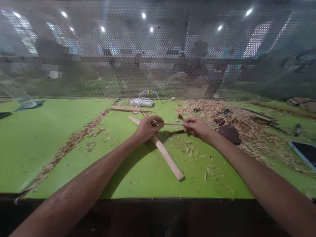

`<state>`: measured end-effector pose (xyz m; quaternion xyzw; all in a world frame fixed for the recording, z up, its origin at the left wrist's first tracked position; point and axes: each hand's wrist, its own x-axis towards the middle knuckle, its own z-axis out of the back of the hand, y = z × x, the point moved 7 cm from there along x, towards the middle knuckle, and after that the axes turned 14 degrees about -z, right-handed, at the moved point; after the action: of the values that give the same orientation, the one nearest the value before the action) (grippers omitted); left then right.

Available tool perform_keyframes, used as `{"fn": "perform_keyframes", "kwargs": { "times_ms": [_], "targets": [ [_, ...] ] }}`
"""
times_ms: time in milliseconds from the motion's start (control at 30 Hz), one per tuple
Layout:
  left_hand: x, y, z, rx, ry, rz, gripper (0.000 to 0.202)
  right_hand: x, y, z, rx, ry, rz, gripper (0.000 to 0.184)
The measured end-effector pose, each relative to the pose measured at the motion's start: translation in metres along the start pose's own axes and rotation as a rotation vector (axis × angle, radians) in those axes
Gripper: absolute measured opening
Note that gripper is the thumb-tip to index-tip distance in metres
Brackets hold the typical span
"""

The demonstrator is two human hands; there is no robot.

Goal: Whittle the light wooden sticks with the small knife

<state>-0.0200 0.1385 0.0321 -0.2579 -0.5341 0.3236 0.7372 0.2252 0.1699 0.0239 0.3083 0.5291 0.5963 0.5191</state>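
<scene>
A thin wooden stick (pixel 173 124) spans the gap between my two hands, level above the green tabletop. My left hand (pixel 148 127) pinches its left end, and my right hand (pixel 197 128) pinches the right end. Beside the right fingertips a short dark-tipped piece (pixel 181 117) sticks out; I cannot tell what it is or whether that hand holds it. Below the left hand a pale, flat wooden strip (pixel 168 158) with rounded ends lies slantwise on the table, partly hidden by the hand.
Curled wood shavings (pixel 209 110) heap up at the back right, with a dark brown piece (pixel 230 134) at their edge. A phone (pixel 313 159) lies far right. Toward the back are a white power strip (pixel 142 102) and a mesh screen (pixel 157 66). A clear bottle (pixel 15 90) stands left.
</scene>
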Motion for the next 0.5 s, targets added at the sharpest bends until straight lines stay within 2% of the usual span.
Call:
{"fn": "perform_keyframes", "kwargs": {
  "times_ms": [300,500],
  "targets": [
    [0.0010,-0.0018,0.0008,0.031,-0.014,-0.022,0.025,-0.0002,-0.0003,0.0024,0.031,-0.015,-0.013,0.037],
    [0.0019,-0.0060,-0.0013,0.040,0.016,-0.054,0.024,-0.0010,-0.0002,0.0068,0.045,-0.014,-0.037,0.033]
  ]
}}
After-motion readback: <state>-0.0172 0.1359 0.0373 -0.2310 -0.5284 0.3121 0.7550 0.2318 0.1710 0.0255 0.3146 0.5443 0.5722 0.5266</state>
